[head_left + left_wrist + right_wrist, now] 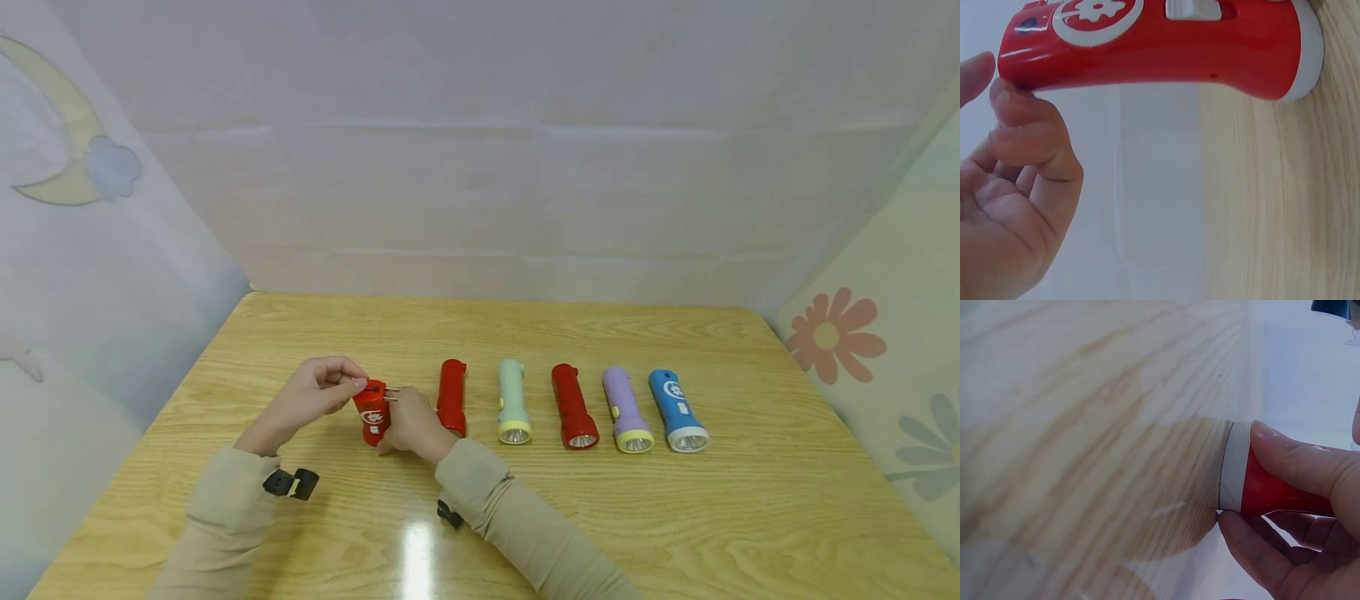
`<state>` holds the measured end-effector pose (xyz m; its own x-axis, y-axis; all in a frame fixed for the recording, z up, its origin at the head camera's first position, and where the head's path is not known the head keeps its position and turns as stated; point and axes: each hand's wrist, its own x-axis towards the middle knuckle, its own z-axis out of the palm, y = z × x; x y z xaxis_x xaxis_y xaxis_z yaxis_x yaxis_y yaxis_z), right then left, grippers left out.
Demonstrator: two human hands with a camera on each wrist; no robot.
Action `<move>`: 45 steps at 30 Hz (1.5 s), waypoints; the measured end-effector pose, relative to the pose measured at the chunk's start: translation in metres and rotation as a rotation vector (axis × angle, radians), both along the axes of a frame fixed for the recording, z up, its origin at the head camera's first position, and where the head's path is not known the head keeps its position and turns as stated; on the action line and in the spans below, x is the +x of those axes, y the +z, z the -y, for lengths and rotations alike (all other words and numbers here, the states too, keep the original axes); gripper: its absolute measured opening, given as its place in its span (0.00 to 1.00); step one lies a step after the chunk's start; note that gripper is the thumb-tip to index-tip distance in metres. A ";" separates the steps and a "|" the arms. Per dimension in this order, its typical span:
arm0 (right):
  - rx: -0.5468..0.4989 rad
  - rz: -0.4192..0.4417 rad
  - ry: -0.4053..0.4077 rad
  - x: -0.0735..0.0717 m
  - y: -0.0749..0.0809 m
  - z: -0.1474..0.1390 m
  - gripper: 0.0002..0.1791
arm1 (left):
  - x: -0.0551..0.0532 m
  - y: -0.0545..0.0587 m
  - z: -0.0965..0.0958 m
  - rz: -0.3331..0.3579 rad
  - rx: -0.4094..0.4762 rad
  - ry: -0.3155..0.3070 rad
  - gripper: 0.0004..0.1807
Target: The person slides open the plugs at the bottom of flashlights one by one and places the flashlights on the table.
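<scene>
A red flashlight [372, 417] with a white gear emblem stands upright on its white-rimmed head. Two metal plug prongs [392, 394] stick out from its upper end. My left hand [318, 390] is at that upper end, thumb and forefinger pinching its edge; in the left wrist view its bent fingertips [1013, 103] are right at the red end. My right hand [415, 423] grips the flashlight low down. In the right wrist view, the thumb [1291, 456] lies along the red body by the white rim [1234, 465], and the fingers curl in from the other side.
Right of the hands lie a red flashlight [452, 392], a mint one [512, 396], another red one [570, 400], a purple one [624, 402] and a blue one [672, 404], in a row on the wooden table [675, 517]. Printed cloth [480, 167] hangs behind.
</scene>
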<state>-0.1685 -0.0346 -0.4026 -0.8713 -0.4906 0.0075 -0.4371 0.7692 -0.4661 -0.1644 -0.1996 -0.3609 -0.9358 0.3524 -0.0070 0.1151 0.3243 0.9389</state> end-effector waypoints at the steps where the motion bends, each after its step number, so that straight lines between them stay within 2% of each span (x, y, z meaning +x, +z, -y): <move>1: -0.003 -0.002 0.000 0.000 0.000 0.000 0.30 | 0.000 0.000 0.001 -0.004 -0.001 -0.009 0.12; 8: -0.021 0.016 -0.004 0.000 0.000 0.000 0.30 | 0.002 0.000 0.008 -0.034 -0.057 -0.054 0.14; 16: 0.019 0.039 -0.023 0.001 0.001 0.001 0.31 | 0.004 -0.003 0.009 -0.085 -0.092 -0.050 0.18; 26: -0.004 0.052 -0.023 0.000 0.001 0.000 0.31 | 0.008 -0.004 0.005 -0.155 -0.069 -0.044 0.18; 36: -0.031 0.064 -0.028 -0.001 0.000 -0.001 0.31 | 0.008 -0.006 0.004 -0.177 -0.078 -0.035 0.18; 45: -0.067 0.116 -0.052 -0.002 -0.001 0.000 0.30 | 0.004 -0.008 0.004 -0.188 -0.084 -0.020 0.17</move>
<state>-0.1708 -0.0341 -0.4040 -0.8925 -0.4465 -0.0634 -0.3377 0.7548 -0.5623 -0.1604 -0.2038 -0.3685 -0.9160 0.3769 0.1374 0.2935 0.3962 0.8700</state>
